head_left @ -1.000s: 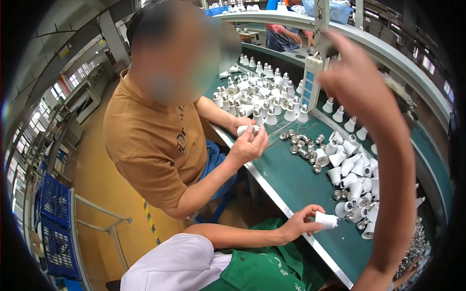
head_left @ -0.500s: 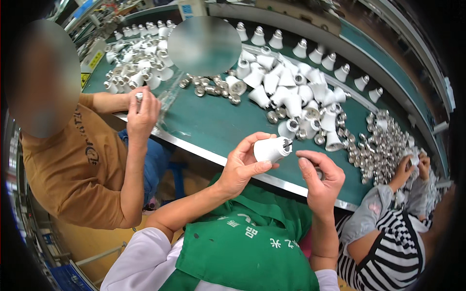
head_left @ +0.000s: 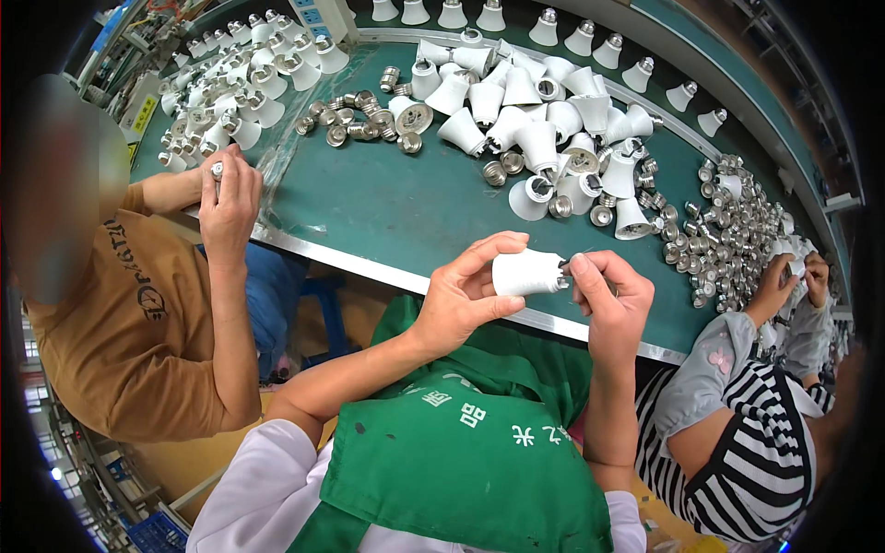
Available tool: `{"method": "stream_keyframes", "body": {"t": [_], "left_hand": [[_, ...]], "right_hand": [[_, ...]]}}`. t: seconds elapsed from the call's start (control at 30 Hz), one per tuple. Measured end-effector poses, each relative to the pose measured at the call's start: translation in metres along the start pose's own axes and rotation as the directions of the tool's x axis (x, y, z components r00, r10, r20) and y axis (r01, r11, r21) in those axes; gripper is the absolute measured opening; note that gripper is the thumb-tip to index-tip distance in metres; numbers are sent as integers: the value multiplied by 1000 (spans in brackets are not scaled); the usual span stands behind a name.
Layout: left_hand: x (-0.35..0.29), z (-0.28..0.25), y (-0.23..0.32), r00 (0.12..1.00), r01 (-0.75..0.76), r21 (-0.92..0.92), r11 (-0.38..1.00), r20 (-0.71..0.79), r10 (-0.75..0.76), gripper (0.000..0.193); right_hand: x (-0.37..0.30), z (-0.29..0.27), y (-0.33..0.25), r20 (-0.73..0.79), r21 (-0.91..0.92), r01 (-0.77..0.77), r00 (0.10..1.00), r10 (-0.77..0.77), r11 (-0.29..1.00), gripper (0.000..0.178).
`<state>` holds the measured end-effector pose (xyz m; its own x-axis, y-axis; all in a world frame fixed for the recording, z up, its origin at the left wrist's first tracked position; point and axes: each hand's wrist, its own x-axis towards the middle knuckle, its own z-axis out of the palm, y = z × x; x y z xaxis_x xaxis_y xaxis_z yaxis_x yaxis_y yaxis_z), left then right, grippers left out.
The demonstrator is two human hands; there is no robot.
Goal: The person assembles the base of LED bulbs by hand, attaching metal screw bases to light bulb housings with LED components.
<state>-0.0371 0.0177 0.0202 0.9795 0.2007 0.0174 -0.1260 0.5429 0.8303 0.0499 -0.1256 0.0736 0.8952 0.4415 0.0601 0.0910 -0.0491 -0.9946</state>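
Observation:
My left hand [head_left: 461, 297] grips a white bulb housing [head_left: 525, 275] by its wide end, with the thumb below and fingers above. The housing lies on its side in the air, over the table's near edge, its narrow end facing right. There my right hand [head_left: 616, 300] pinches a short dark wire [head_left: 564, 267] between thumb and fingertips. The other right fingers are curled, and what lies inside them is hidden. Beyond my hands sits a heap of similar white housings [head_left: 539, 138], some showing dark wires, with metal screw caps [head_left: 495, 173] scattered along its near side.
A large pile of metal caps [head_left: 728, 230] lies on the green table [head_left: 369, 207] at right. Capped housings [head_left: 636, 74] stand in a row along the back, and more crowd the far left [head_left: 267, 83]. Co-workers' hands work at left [head_left: 230, 198] and right [head_left: 779, 281].
My right hand has moved up to the housing's narrow end and closed on the wire there. The housing has turned more level. My view has shifted, so the table items appear higher.

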Motion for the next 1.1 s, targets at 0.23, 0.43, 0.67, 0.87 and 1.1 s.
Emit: {"method": "stream_keyframes", "body": {"t": [0.23,0.43,0.67,0.87,1.1], "left_hand": [[5,-6,-6,997,-70,94,993,36,67,51],[-1,1,-16,994,-110,188,976,-4,112,52],[-8,17,-17,952,-283,341,896,-15,306,37],[-4,7,1,999,-53,46,998,-3,53,55],[-6,4,-1,999,-38,30,999,15,38,55]], "right_hand": [[3,-12,11,198,327,-327,941,274,887,16],[-7,-2,19,79,179,-178,983,166,968,12],[-21,9,26,-170,59,34,985,-24,998,11],[-19,-6,14,6,118,-53,999,53,992,8],[-19,-5,1,22,-256,168,985,-168,952,3]]}}
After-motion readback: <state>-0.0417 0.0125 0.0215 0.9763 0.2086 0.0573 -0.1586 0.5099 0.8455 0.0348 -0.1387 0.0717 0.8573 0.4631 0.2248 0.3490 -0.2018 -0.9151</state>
